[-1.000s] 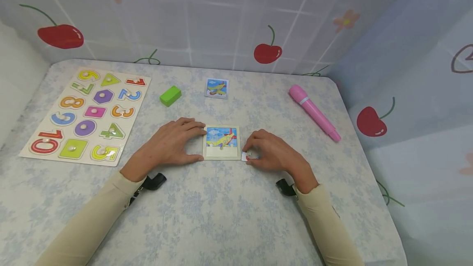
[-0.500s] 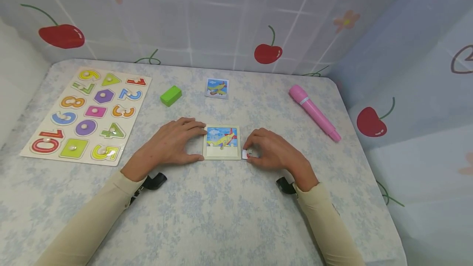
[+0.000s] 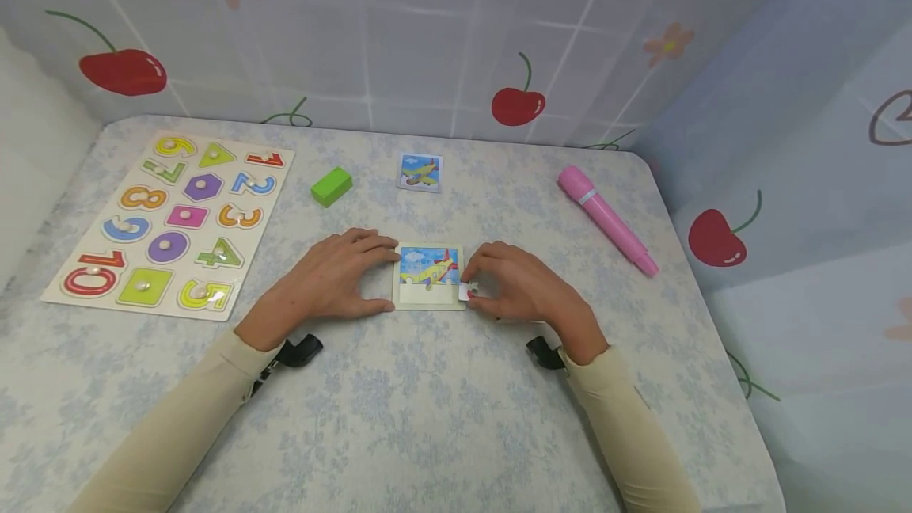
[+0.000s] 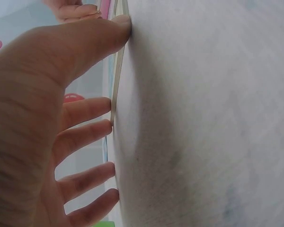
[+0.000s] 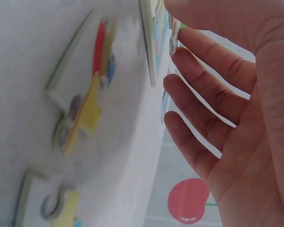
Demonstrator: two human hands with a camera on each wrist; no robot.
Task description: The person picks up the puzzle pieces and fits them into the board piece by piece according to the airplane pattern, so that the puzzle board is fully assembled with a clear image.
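A small jigsaw tray [image 3: 427,296] lies mid-table, its upper part filled with a yellow plane on blue sky and its lower strip bare cream. My left hand [image 3: 324,279] rests against the tray's left side, thumb at the near corner and fingertips along the edge. Between thumb and fingertips, my right hand [image 3: 523,283] pinches a mostly white puzzle piece [image 3: 465,291] over the tray's right border. In the right wrist view that piece [image 5: 174,40] shows edge-on. Below the hand there, a loose puzzle piece [image 5: 75,85] and another puzzle piece [image 5: 42,203] lie on the table.
A number-and-shape knob board [image 3: 249,260] lies at the left. Farther back are a green block [image 3: 332,186] and a small plane picture card [image 3: 420,172]. A pink marker-like stick [image 3: 608,220] lies at the right. A printed curtain [image 3: 427,46] borders the table.
My right hand has moved slightly left with the puzzle piece, from beside the tray to over its right border. The left hand stays against the tray.
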